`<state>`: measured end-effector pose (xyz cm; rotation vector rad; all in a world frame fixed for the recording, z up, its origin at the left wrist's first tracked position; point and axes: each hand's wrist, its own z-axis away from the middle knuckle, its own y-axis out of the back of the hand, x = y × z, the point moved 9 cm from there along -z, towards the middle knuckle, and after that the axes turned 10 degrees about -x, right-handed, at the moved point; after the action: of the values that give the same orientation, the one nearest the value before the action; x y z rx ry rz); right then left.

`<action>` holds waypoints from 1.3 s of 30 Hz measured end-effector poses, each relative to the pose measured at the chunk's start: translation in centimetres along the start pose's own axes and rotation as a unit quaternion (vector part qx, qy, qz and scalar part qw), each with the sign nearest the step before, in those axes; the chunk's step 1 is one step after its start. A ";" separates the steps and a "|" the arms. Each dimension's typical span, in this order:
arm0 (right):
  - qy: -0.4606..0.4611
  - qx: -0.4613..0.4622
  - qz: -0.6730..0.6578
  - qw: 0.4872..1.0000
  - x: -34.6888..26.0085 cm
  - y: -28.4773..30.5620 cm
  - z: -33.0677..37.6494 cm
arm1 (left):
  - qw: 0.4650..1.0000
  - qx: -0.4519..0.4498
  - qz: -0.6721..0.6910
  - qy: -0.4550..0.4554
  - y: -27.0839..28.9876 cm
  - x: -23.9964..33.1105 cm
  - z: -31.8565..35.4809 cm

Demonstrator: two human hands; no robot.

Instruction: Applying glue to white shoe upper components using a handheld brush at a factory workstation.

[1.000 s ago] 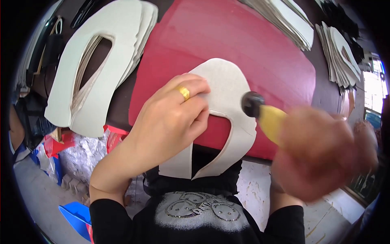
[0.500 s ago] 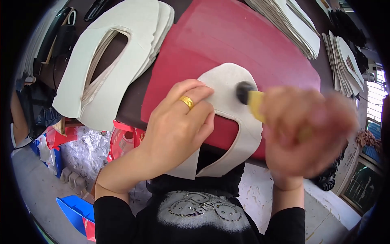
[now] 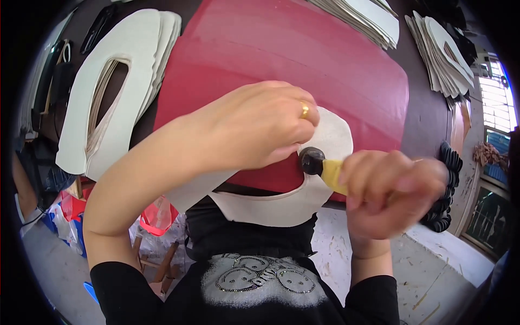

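Note:
A white U-shaped shoe upper (image 3: 336, 132) lies at the near edge of the red board, its curved toe part turned to the right and its open middle facing left. My left hand (image 3: 265, 124), with a gold ring, reaches across it, fingers curled in and closed at the inner edge of the piece. My right hand (image 3: 392, 189) is wrapped round the yellow handle of a hammer (image 3: 312, 161). The hammer's round dark head is at the inner edge, close to my left fingertips. Whether the head touches the upper, I cannot tell.
The red board (image 3: 260, 49) covers the middle of the dark table. A stack of white uppers (image 3: 143, 35) stands to the left, with more stacked white pieces (image 3: 363, 21) at the back and another stack (image 3: 441, 57) at the far right. Black coiled items (image 3: 447, 184) hang at the right.
The upper has been turned so its toe part points right. My left hand has swung over it to the right, and the hammer head has come down and left to the inner edge.

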<state>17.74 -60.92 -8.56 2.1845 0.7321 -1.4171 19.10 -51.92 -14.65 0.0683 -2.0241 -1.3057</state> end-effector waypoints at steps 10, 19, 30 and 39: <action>-0.051 0.079 -0.003 0.996 1.2 2.5 -0.2 | 0.976 0.138 -0.001 0.168 0.7 0.5 1.5; -0.028 0.053 0.001 0.998 2.3 2.0 -1.1 | 0.974 0.118 -0.036 0.193 1.0 0.9 2.5; 0.027 0.043 0.043 0.998 1.5 1.4 -3.5 | 0.950 0.195 -0.005 0.244 0.3 0.3 4.5; 0.044 -0.011 0.072 0.996 1.0 1.7 -2.6 | 0.937 0.204 -0.063 0.275 0.7 1.4 5.4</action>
<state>20.95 -60.42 -8.32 2.2471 0.6040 -1.2428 15.15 -48.00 -14.62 0.6880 -1.7741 -0.7926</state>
